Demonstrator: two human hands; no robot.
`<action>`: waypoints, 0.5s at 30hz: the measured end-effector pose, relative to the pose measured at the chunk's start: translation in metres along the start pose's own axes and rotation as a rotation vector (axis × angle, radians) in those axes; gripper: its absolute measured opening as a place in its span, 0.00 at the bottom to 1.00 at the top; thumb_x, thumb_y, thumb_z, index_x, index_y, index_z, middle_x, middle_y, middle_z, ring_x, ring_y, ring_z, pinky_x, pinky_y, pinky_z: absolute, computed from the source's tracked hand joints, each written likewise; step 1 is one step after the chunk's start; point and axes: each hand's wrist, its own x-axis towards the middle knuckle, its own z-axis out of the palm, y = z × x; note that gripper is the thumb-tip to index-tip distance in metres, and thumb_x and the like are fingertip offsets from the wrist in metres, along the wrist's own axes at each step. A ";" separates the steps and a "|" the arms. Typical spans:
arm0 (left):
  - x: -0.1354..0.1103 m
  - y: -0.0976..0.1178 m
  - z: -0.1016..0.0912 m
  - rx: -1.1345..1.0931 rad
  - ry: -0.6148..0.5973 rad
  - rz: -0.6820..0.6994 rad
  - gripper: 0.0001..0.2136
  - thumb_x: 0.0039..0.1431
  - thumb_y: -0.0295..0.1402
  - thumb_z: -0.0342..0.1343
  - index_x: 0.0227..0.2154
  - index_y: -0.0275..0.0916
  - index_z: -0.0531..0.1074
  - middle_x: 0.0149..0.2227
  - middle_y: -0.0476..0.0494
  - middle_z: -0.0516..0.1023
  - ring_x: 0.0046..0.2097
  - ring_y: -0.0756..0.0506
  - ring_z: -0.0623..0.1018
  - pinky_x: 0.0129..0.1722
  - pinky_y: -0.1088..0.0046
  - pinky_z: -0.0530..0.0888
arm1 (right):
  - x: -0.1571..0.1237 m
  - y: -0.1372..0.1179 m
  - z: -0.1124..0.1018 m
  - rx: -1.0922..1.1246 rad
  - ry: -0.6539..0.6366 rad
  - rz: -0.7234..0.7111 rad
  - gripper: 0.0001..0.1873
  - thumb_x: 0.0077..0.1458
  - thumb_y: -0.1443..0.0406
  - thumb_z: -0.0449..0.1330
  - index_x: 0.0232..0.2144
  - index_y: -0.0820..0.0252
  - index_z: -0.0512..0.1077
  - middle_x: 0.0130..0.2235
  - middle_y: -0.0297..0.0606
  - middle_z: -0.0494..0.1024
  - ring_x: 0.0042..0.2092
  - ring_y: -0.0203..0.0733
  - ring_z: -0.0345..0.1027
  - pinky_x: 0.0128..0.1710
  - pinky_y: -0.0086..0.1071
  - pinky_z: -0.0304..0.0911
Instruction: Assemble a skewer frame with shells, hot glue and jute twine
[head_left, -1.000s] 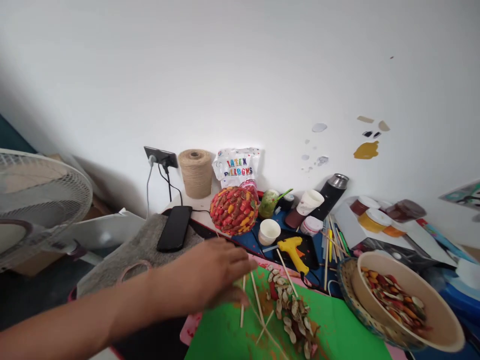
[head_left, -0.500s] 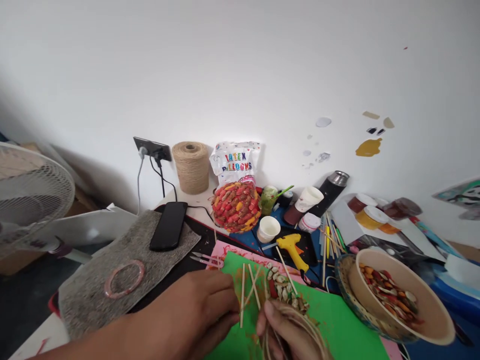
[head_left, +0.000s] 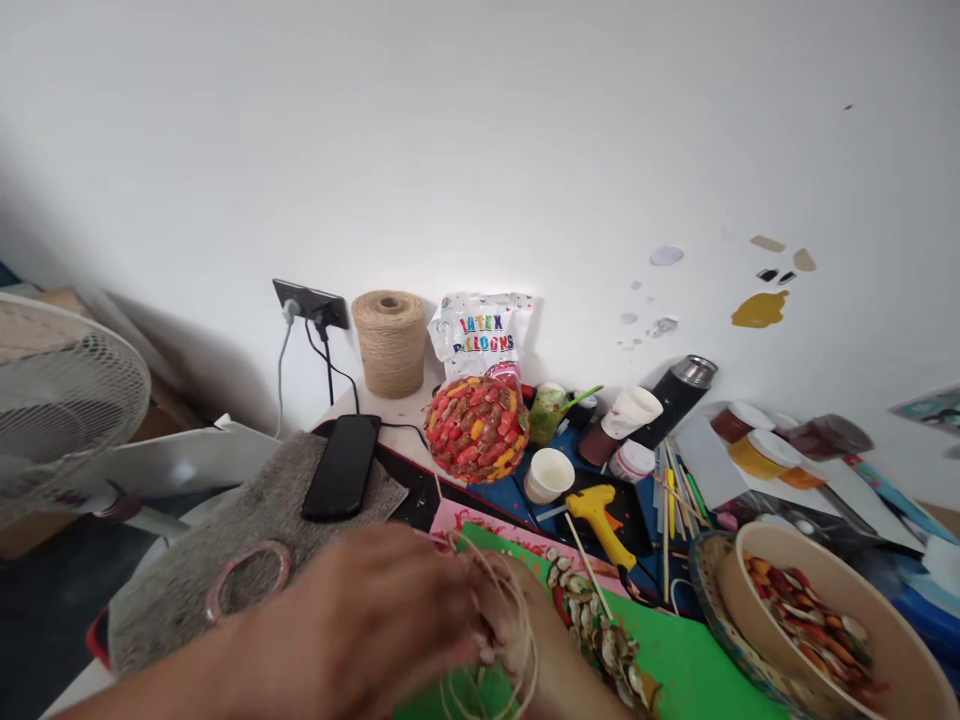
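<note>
My right hand [head_left: 514,610] is closed on a loose coil of thin tan twine [head_left: 529,640], whose loops stand out around its fingers. Blurred by motion, my left hand [head_left: 397,605] meets it from the left, its fingers curled in against the twine; what they grip is hidden. Both hands are above a green sheet [head_left: 690,640] with brown smears. Just right of them, pale shell-like pieces [head_left: 600,630] lie clustered on the sheet, a thin wooden stick [head_left: 589,565] across them.
A yellow glue gun [head_left: 604,520], paper cup [head_left: 549,474] and red-orange ball [head_left: 476,428] stand behind. Painted pieces fill a beige bowl [head_left: 900,620] at right. Left are a phone [head_left: 341,468], pink ring [head_left: 247,580] and fan [head_left: 75,400]; a twine spool [head_left: 390,345] stands by the wall.
My right hand has swung up and left with the twine, and my hands have come together. They now cover the sticks and small blade tool seen before. The view has shifted slightly.
</note>
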 end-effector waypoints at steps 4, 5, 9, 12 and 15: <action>0.024 -0.091 -0.052 0.389 0.196 -0.534 0.14 0.73 0.41 0.50 0.51 0.45 0.76 0.47 0.39 0.83 0.46 0.37 0.82 0.47 0.60 0.77 | -0.004 0.000 0.000 0.001 -0.015 0.042 0.36 0.52 0.31 0.63 0.27 0.58 0.69 0.15 0.21 0.56 0.17 0.29 0.45 0.18 0.27 0.41; 0.033 -0.118 -0.062 0.477 0.154 -0.613 0.17 0.71 0.42 0.51 0.55 0.42 0.76 0.56 0.35 0.80 0.54 0.34 0.79 0.55 0.56 0.75 | -0.006 -0.001 0.002 -0.001 -0.033 0.050 0.37 0.51 0.30 0.63 0.27 0.58 0.69 0.15 0.21 0.56 0.17 0.29 0.45 0.18 0.27 0.41; 0.059 -0.205 -0.084 0.698 -0.003 -0.855 0.34 0.69 0.49 0.51 0.72 0.36 0.57 0.74 0.28 0.59 0.71 0.26 0.60 0.67 0.48 0.62 | -0.016 -0.010 0.014 0.016 -0.117 0.018 0.38 0.51 0.30 0.63 0.26 0.59 0.69 0.14 0.21 0.56 0.16 0.27 0.44 0.18 0.27 0.42; 0.061 -0.232 -0.088 0.716 -0.099 -0.906 0.35 0.69 0.54 0.48 0.71 0.36 0.61 0.71 0.27 0.66 0.68 0.24 0.64 0.64 0.47 0.63 | -0.030 -0.011 0.014 0.056 -0.147 0.028 0.38 0.49 0.29 0.64 0.25 0.58 0.68 0.13 0.20 0.54 0.16 0.28 0.43 0.18 0.27 0.41; 0.056 -0.235 -0.092 0.712 -0.151 -0.887 0.34 0.67 0.57 0.50 0.67 0.39 0.67 0.66 0.29 0.72 0.66 0.25 0.66 0.62 0.49 0.64 | -0.049 -0.005 0.001 -0.011 -0.158 0.091 0.37 0.49 0.31 0.66 0.24 0.59 0.71 0.15 0.25 0.60 0.18 0.30 0.52 0.20 0.27 0.46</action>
